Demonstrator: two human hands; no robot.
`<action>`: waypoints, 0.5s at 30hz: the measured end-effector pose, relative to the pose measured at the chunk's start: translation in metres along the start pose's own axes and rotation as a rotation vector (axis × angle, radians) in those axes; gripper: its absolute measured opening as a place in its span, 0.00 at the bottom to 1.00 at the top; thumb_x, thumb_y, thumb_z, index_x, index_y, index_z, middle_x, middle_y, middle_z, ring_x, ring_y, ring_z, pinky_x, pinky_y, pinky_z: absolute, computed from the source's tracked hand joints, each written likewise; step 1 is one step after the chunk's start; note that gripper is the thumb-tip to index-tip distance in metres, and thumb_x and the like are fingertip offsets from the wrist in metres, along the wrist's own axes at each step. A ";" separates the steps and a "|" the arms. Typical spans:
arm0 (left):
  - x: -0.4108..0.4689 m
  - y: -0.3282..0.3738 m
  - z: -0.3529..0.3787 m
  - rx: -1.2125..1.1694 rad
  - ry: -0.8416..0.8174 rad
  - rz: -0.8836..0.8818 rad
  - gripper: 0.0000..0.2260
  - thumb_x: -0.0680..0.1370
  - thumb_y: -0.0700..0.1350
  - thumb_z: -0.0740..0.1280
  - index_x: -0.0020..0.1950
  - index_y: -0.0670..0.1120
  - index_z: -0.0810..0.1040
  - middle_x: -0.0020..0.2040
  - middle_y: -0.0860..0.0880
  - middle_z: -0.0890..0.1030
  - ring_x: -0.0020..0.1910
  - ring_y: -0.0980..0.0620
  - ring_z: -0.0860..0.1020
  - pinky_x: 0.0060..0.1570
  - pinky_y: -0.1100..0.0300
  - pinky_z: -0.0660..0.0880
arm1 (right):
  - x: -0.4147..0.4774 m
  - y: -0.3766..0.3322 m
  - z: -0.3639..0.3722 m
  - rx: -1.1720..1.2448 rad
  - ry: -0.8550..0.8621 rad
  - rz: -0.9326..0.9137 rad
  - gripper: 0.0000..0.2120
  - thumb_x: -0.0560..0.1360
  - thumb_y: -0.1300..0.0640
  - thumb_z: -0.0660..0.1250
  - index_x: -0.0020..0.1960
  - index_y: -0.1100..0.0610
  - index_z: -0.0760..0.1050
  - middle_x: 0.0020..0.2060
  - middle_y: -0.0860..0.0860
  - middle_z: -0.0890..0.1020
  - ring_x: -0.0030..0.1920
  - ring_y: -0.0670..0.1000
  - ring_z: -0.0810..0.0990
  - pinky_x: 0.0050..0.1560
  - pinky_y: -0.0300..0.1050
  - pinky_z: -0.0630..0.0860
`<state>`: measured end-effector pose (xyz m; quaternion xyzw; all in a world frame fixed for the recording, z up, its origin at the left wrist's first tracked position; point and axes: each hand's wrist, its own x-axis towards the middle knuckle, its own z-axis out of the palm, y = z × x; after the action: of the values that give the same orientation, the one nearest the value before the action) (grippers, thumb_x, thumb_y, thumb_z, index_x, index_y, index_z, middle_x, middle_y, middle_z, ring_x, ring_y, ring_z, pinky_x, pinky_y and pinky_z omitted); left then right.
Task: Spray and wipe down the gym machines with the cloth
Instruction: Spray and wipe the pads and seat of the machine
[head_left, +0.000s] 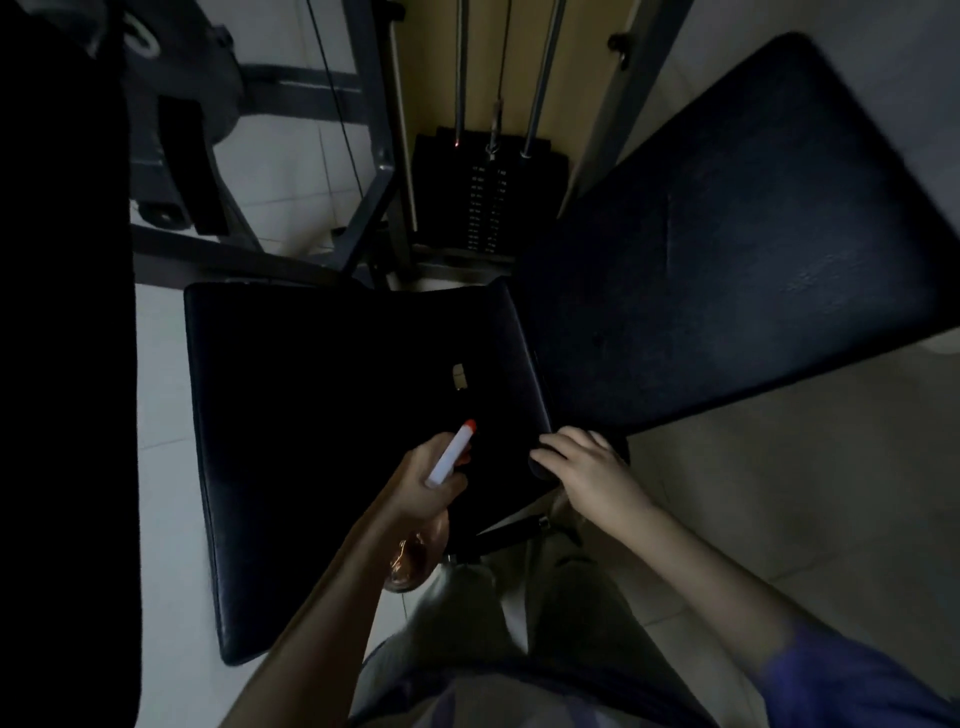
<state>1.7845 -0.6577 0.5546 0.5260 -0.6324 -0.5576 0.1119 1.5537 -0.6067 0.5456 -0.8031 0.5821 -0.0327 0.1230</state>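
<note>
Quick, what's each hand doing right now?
Left hand: gripping the spray bottle.
Right hand: fingers bent on the corner of the seat pad; too dark to tell whether it holds a cloth.

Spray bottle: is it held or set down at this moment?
Held. The left hand grips the spray bottle at its neck, nozzle aimed over the seat pad.

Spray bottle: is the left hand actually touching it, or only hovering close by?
Touching. The head view shows the left hand gripping the spray bottle round its neck, with the white, orange-tipped nozzle sticking out above the fist.
</note>
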 end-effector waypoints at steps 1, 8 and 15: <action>-0.001 0.005 0.001 0.016 0.004 -0.002 0.21 0.76 0.38 0.66 0.68 0.38 0.66 0.52 0.56 0.68 0.55 0.54 0.71 0.45 0.80 0.65 | 0.001 0.000 -0.010 0.017 0.035 0.024 0.25 0.56 0.73 0.77 0.52 0.59 0.82 0.51 0.56 0.82 0.54 0.55 0.75 0.49 0.53 0.78; -0.002 0.030 0.016 0.077 0.062 0.039 0.14 0.76 0.36 0.65 0.61 0.45 0.71 0.51 0.49 0.74 0.51 0.50 0.74 0.47 0.61 0.72 | 0.016 0.010 -0.074 0.145 0.241 0.167 0.16 0.72 0.71 0.67 0.59 0.61 0.78 0.57 0.57 0.80 0.58 0.59 0.76 0.57 0.57 0.75; -0.020 0.084 0.067 -0.049 0.195 0.070 0.15 0.72 0.43 0.65 0.58 0.46 0.72 0.49 0.47 0.76 0.48 0.50 0.77 0.48 0.56 0.75 | -0.016 0.028 -0.153 0.669 0.202 0.353 0.16 0.81 0.61 0.57 0.67 0.54 0.73 0.63 0.47 0.74 0.63 0.43 0.70 0.60 0.30 0.64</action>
<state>1.6987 -0.6174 0.6092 0.5523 -0.6226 -0.5150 0.2052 1.4930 -0.6240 0.6883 -0.5987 0.6778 -0.2780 0.3239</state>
